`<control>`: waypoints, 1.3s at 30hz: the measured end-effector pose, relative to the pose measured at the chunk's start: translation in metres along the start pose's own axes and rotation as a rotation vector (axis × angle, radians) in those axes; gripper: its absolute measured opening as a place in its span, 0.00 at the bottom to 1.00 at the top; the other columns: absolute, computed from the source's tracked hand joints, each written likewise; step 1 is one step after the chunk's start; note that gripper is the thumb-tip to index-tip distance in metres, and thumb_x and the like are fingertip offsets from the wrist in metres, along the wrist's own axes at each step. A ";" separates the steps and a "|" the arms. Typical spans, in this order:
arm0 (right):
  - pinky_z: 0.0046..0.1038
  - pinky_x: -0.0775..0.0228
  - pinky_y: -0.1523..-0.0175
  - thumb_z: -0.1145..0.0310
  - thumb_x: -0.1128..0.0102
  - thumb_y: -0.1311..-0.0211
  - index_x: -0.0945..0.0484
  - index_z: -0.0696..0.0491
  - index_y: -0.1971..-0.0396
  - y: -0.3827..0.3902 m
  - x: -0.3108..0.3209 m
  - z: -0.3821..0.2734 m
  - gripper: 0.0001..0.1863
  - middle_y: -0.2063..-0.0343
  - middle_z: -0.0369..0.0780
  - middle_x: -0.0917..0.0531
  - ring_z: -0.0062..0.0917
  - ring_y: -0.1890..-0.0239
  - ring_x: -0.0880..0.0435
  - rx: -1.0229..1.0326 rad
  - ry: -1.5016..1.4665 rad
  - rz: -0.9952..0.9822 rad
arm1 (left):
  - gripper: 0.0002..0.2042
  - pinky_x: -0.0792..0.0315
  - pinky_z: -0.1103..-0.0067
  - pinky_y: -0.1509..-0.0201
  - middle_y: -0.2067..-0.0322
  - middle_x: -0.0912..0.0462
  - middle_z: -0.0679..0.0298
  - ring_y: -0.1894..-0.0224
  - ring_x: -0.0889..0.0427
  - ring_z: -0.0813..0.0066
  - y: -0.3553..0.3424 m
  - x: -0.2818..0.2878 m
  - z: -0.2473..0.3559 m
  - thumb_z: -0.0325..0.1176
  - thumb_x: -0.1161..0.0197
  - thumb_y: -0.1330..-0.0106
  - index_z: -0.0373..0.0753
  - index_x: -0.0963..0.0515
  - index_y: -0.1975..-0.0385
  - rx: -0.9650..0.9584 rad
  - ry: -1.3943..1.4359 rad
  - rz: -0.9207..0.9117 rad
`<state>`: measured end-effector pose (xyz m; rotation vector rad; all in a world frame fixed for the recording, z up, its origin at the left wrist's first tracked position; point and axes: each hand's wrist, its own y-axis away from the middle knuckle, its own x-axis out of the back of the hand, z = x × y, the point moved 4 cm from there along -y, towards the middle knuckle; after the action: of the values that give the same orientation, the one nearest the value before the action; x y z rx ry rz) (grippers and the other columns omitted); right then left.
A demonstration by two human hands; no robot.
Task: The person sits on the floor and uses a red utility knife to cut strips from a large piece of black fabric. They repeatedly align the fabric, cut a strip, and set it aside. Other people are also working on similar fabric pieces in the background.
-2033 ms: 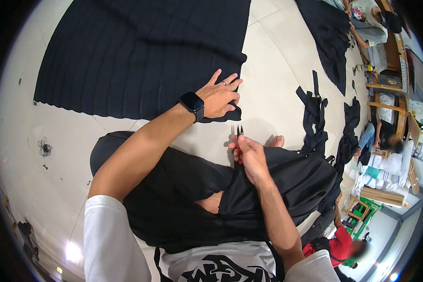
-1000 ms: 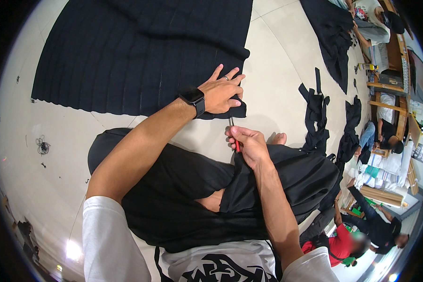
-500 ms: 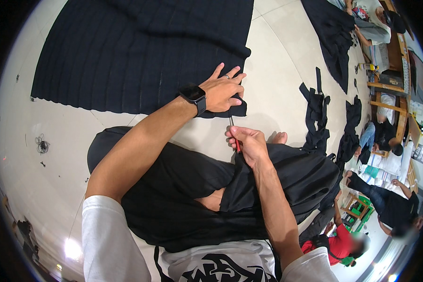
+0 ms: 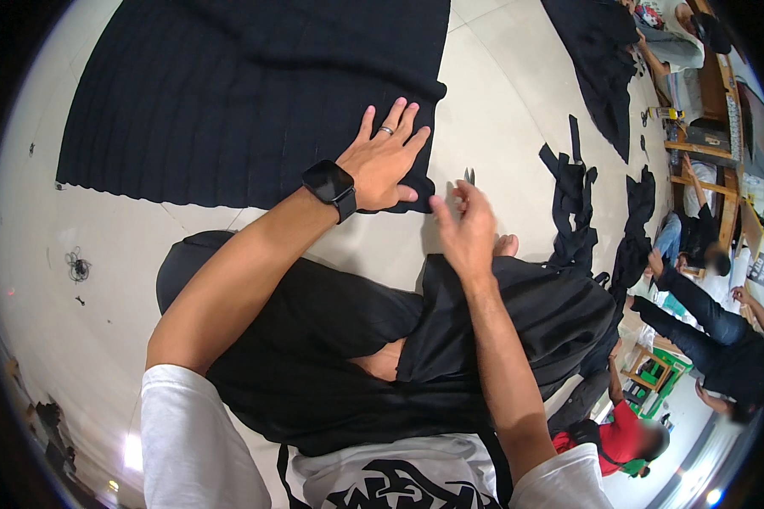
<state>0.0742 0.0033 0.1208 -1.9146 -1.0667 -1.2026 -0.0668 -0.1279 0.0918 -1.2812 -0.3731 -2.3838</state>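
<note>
A large black pleated cloth [image 4: 229, 110] lies spread on the floor. My left hand [image 4: 380, 165] rests flat near its lower right corner, fingers spread, with a ring and a black watch on that arm. Just right of the corner is my right hand [image 4: 469, 225], slightly blurred, thumb held away from the curled fingers. Two narrow metal blade tips of small scissors [image 4: 469, 176] stick out past those fingers. Their handles are hidden by the hand, which appears to hold them. Below both hands, my legs in black trousers [image 4: 314, 339] are folded on the floor.
Black cloth strips [image 4: 573, 208] lie in a heap to the right, with another black cloth [image 4: 598, 76] beyond. A tangle of dark thread [image 4: 78, 267] is on the tiles at left. Several people sit or move along the right side, one in a red shirt [image 4: 624, 433].
My right hand has moved up and right, away from the cloth's edge, with its thumb now apart. The scissors moved too, and their red handle no longer shows. My left hand shifted slightly left.
</note>
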 end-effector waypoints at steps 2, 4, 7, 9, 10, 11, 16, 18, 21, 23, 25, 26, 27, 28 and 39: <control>0.40 0.24 0.56 0.69 0.26 0.43 0.21 0.62 0.50 0.006 -0.015 -0.006 0.23 0.66 0.50 0.15 0.41 0.62 0.14 -0.033 -0.187 -0.105 | 0.51 0.60 0.41 0.22 0.22 0.60 0.40 0.19 0.66 0.44 0.004 -0.001 0.004 0.48 0.24 0.41 0.32 0.47 0.24 0.013 -0.029 -0.083; 0.37 0.24 0.60 0.72 0.27 0.42 0.21 0.62 0.51 0.009 -0.022 -0.004 0.20 0.69 0.48 0.15 0.39 0.67 0.14 -0.187 -0.246 -0.144 | 0.54 0.63 0.40 0.22 0.21 0.62 0.41 0.18 0.68 0.46 0.007 -0.002 0.003 0.49 0.23 0.42 0.35 0.51 0.22 0.060 -0.072 -0.183; 0.34 0.24 0.65 0.76 0.29 0.41 0.22 0.61 0.54 0.008 -0.023 -0.001 0.16 0.73 0.45 0.16 0.35 0.75 0.15 -0.225 -0.286 -0.149 | 0.55 0.63 0.39 0.22 0.21 0.63 0.42 0.18 0.68 0.46 0.006 0.000 -0.002 0.50 0.22 0.44 0.37 0.50 0.22 0.098 -0.099 -0.238; 0.35 0.24 0.64 0.76 0.29 0.41 0.22 0.61 0.54 0.006 -0.023 0.001 0.16 0.72 0.46 0.16 0.36 0.73 0.15 -0.232 -0.299 -0.164 | 0.56 0.64 0.39 0.22 0.21 0.64 0.43 0.18 0.68 0.46 0.005 0.001 -0.003 0.51 0.22 0.44 0.38 0.51 0.22 0.097 -0.089 -0.253; 0.32 0.24 0.64 0.76 0.29 0.41 0.22 0.61 0.53 0.004 -0.021 -0.001 0.17 0.72 0.44 0.16 0.32 0.73 0.16 -0.177 -0.259 -0.137 | 0.56 0.64 0.38 0.22 0.21 0.64 0.43 0.18 0.68 0.46 0.005 0.001 -0.003 0.51 0.22 0.44 0.38 0.51 0.22 0.098 -0.088 -0.255; 0.30 0.24 0.64 0.75 0.28 0.41 0.22 0.61 0.52 0.003 -0.019 -0.003 0.18 0.71 0.41 0.17 0.28 0.73 0.18 -0.118 -0.220 -0.111 | 0.56 0.64 0.38 0.23 0.21 0.64 0.43 0.18 0.69 0.46 0.005 0.001 -0.002 0.51 0.22 0.44 0.38 0.52 0.22 0.100 -0.084 -0.265; 0.29 0.23 0.63 0.76 0.29 0.42 0.19 0.61 0.55 0.004 -0.009 -0.015 0.15 0.69 0.42 0.15 0.29 0.73 0.18 0.091 -0.128 0.027 | 0.56 0.64 0.38 0.23 0.21 0.65 0.42 0.18 0.69 0.45 0.005 0.002 -0.002 0.51 0.22 0.44 0.37 0.52 0.22 0.087 -0.080 -0.256; 0.30 0.22 0.62 0.77 0.30 0.42 0.17 0.61 0.57 0.006 -0.009 -0.017 0.12 0.68 0.44 0.14 0.31 0.72 0.16 0.063 -0.260 -0.046 | 0.56 0.64 0.38 0.23 0.21 0.65 0.42 0.19 0.69 0.45 0.005 0.001 -0.003 0.51 0.21 0.44 0.36 0.52 0.22 0.084 -0.080 -0.253; 0.32 0.21 0.60 0.77 0.32 0.41 0.14 0.62 0.61 0.009 -0.010 -0.026 0.09 0.66 0.47 0.13 0.35 0.69 0.13 0.149 -0.305 -0.149 | 0.57 0.63 0.38 0.23 0.21 0.64 0.41 0.19 0.68 0.44 0.006 0.001 -0.004 0.50 0.21 0.45 0.35 0.52 0.22 0.079 -0.066 -0.243; 0.41 0.22 0.52 0.79 0.35 0.43 0.15 0.62 0.63 0.012 -0.012 -0.026 0.07 0.65 0.52 0.15 0.48 0.61 0.14 0.102 -0.292 -0.186 | 0.57 0.62 0.38 0.23 0.21 0.63 0.41 0.19 0.67 0.43 0.008 0.005 -0.003 0.49 0.20 0.46 0.34 0.52 0.22 0.055 -0.046 -0.207; 0.43 0.22 0.51 0.80 0.38 0.41 0.14 0.62 0.63 0.014 -0.013 -0.027 0.08 0.65 0.52 0.15 0.48 0.61 0.15 0.158 -0.235 -0.159 | 0.57 0.62 0.39 0.23 0.22 0.62 0.40 0.19 0.65 0.42 0.012 0.010 -0.002 0.47 0.19 0.48 0.34 0.51 0.23 0.030 -0.022 -0.167; 0.44 0.23 0.51 0.78 0.40 0.39 0.15 0.62 0.65 0.016 -0.015 -0.026 0.06 0.66 0.52 0.16 0.48 0.60 0.16 0.181 -0.241 -0.149 | 0.58 0.62 0.39 0.23 0.22 0.61 0.40 0.19 0.65 0.42 0.013 0.011 -0.002 0.47 0.19 0.49 0.35 0.51 0.23 0.017 -0.024 -0.141; 0.42 0.22 0.49 0.79 0.40 0.39 0.15 0.63 0.65 0.017 -0.019 -0.025 0.06 0.64 0.52 0.15 0.47 0.59 0.15 0.216 -0.156 -0.197 | 0.59 0.63 0.39 0.23 0.22 0.61 0.39 0.19 0.66 0.41 0.012 0.012 -0.002 0.47 0.19 0.51 0.34 0.51 0.23 0.002 -0.023 -0.133; 0.43 0.22 0.50 0.80 0.41 0.40 0.16 0.63 0.67 0.018 -0.022 -0.024 0.05 0.65 0.53 0.16 0.47 0.58 0.16 0.244 -0.122 -0.207 | 0.59 0.64 0.38 0.23 0.22 0.62 0.39 0.19 0.66 0.40 0.012 0.012 -0.002 0.48 0.19 0.52 0.32 0.51 0.23 0.007 -0.017 -0.139; 0.41 0.19 0.55 0.70 0.42 0.39 0.18 0.57 0.66 0.000 -0.025 -0.049 0.08 0.62 0.46 0.20 0.44 0.60 0.16 0.671 -0.006 -0.285 | 0.54 0.42 0.30 0.36 0.28 0.42 0.43 0.26 0.45 0.32 0.015 0.027 -0.008 0.71 0.28 0.56 0.40 0.34 0.31 -0.014 -0.325 -0.058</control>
<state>0.0479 -0.0444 0.1164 -1.2769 -1.5454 -0.8226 -0.0789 -0.1508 0.1105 -1.6898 -0.4937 -2.2261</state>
